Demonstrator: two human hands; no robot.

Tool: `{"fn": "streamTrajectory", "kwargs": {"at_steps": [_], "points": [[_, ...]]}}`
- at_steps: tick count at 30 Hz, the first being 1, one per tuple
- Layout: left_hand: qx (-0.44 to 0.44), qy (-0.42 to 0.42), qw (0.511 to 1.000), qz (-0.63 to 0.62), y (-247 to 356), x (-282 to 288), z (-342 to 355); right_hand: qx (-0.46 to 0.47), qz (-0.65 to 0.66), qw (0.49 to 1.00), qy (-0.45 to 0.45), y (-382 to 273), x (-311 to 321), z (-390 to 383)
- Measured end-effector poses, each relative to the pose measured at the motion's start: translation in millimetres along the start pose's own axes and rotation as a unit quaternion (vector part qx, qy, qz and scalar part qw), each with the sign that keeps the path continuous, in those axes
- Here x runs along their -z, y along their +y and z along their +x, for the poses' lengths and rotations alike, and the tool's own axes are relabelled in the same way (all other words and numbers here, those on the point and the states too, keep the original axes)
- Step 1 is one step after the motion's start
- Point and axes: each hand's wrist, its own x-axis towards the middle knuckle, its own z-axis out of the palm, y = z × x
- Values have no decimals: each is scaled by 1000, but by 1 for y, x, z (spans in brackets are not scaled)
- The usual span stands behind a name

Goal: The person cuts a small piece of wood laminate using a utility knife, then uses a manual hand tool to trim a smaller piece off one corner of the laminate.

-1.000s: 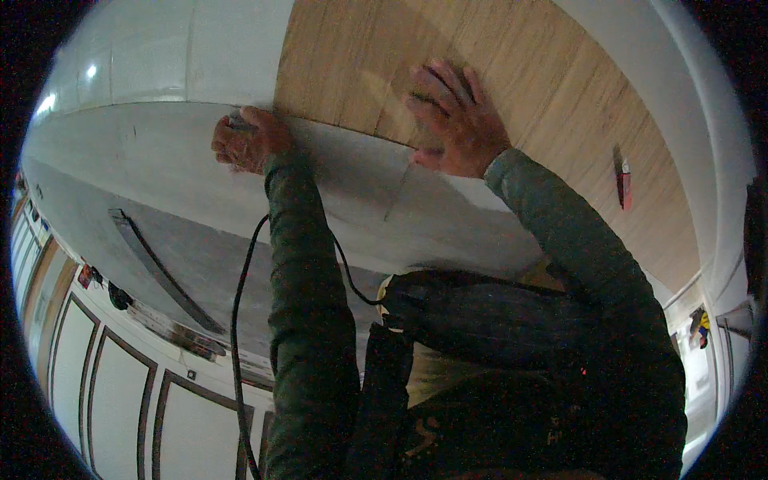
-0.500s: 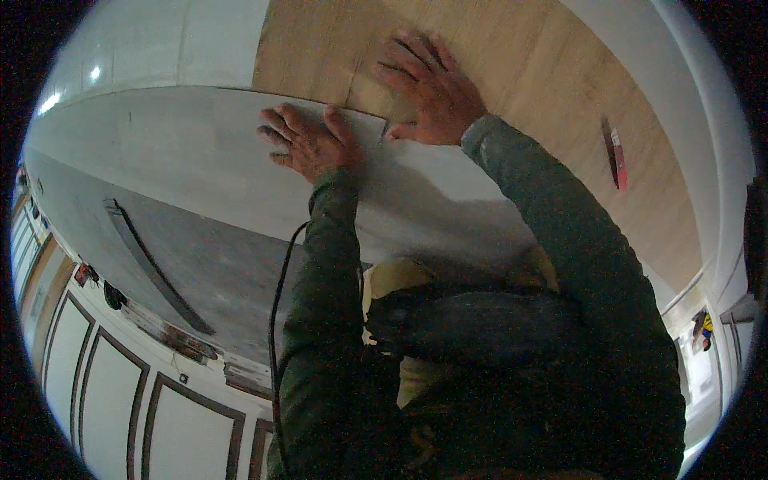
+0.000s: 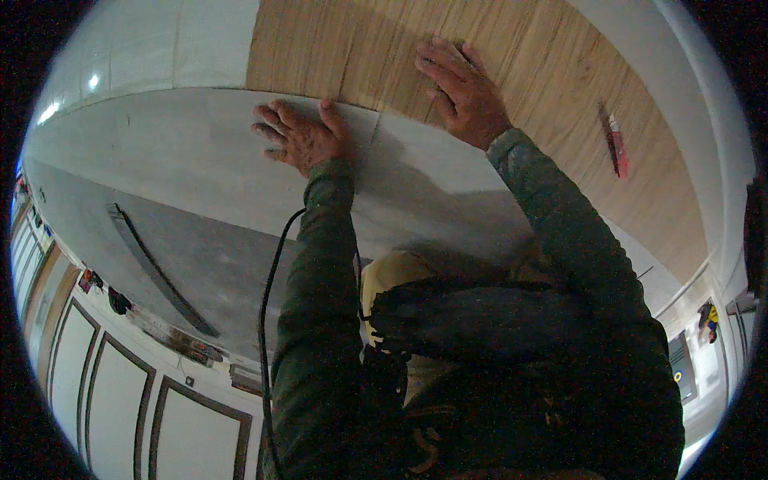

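I kneel over flooring where wood-look planks point(image 3: 544, 64) meet a pale grey sheet or board point(image 3: 192, 144) along a seam. My left hand point(image 3: 304, 136) rests with fingers spread on the pale piece, fingertips just by that seam. My right hand point(image 3: 464, 96) lies on the planks beside it, fingers stretched out and slightly apart. Both hands appear empty. A red utility knife point(image 3: 618, 148) lies on the planks to the right. A black cable point(image 3: 270, 272) runs down alongside my left forearm.
A long dark metal bar point(image 3: 160, 272) lies on grey flooring at the left. White wall panels point(image 3: 116, 400) with dark moulding, plus small items near their base, show at lower left. A curved white edge borders the planks at right, with small yellow and dark items point(image 3: 710, 320) beyond.
My left hand moved right from the seam's corner, its fingers spreading out on the pale piece. My right hand shifted up-left, then back to the right. The planks appear farther left in view.
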Motion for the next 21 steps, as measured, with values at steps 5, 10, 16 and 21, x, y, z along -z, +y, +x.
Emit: {"fn": "streamTrajectory", "kwargs": {"at_steps": [5, 10, 16, 21], "points": [[-17, -1, 1000, -5, -9, -8, 1, -15, 75, 997, 10, 0, 8, 6], [8, 16, 999, -32, -17, -12, -5, -316, 142, 928, 136, 24, 68, -72], [34, -9, 997, -68, -20, -10, -8, -320, -382, 859, 121, 113, 134, -204], [67, -27, 990, -118, -7, -11, -10, -283, -247, 926, 40, 120, 141, -229]]}}
